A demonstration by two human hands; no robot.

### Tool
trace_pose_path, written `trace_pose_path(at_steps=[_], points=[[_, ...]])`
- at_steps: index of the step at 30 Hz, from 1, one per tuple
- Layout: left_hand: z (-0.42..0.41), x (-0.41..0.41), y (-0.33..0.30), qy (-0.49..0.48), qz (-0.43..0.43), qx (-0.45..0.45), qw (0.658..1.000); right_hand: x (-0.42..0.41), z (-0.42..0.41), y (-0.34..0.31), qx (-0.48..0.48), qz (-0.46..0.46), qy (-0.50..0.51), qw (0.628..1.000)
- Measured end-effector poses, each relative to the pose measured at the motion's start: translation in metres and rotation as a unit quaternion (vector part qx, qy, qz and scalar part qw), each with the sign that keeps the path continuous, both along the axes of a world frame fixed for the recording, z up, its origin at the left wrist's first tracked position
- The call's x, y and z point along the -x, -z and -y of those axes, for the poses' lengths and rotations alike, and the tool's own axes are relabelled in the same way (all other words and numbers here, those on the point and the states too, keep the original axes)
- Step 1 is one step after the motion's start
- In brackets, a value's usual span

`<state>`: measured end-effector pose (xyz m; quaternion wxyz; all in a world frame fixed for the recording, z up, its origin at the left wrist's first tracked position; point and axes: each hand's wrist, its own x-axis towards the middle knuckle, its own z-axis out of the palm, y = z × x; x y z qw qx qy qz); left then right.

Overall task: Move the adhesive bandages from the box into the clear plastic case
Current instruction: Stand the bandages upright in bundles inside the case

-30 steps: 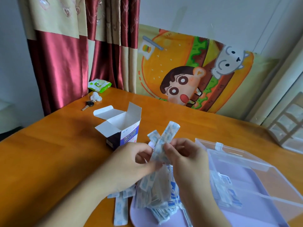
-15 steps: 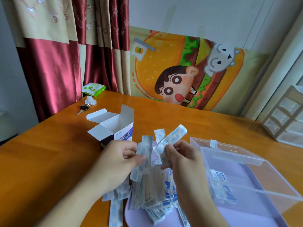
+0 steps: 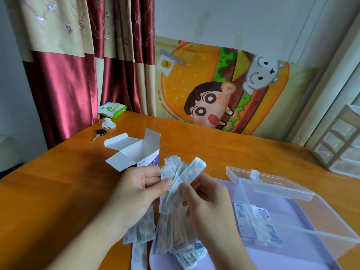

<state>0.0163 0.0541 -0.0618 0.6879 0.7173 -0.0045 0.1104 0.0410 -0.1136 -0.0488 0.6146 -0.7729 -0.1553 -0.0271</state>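
I hold a fan of bandages (image 3: 180, 179) between both hands, just above the loose pile (image 3: 175, 230) that lies on the lilac tray (image 3: 272, 258). My left hand (image 3: 136, 193) pinches the strips with the thumb pressed on their lower half; my right hand (image 3: 208, 201) has its fingers curled at the fan's right edge, thumb on the front strip, so the two hands are close together, both clamped on the same bunch. I judge I hold them this way to square the strips into one neat stack, since a splayed bunch would not lie flat in the case (image 3: 292, 211).

The case sits to my right on the tray, lid open and hinged back, so I can drop things in without lifting anything. A few bandages lie in it at its left end (they look stacked, but through the plastic I cannot tell how tidily). The box (image 3: 140, 152) stands just beyond my left hand on the table (image 3: 48, 191), flaps open; I cannot see whether any are left inside. Some strips have slid off the tray's left edge onto the table, so those need gathering too. Most of the move is not yet done.
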Motion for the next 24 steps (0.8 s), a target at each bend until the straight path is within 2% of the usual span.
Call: trace_pose_path(at_steps=[5, 9, 13, 24], points=[[0.003, 0.002, -0.005, 0.002, -0.023, 0.012, 1.000, 0.000, 0.002, -0.001, -0.023, -0.015, 0.000, 1.000], [0.005, 0.001, -0.006, -0.059, -0.031, 0.020, 0.998, -0.004, 0.006, -0.002, -0.086, -0.092, 0.012, 0.992], [0.005, 0.003, -0.010, -0.076, -0.046, 0.039, 0.995, -0.004, 0.008, -0.002, -0.103, -0.103, -0.006, 0.989], [0.008, 0.004, -0.012, -0.011, -0.053, 0.070, 0.996, -0.003, 0.005, 0.001, -0.080, -0.089, -0.009, 0.993]])
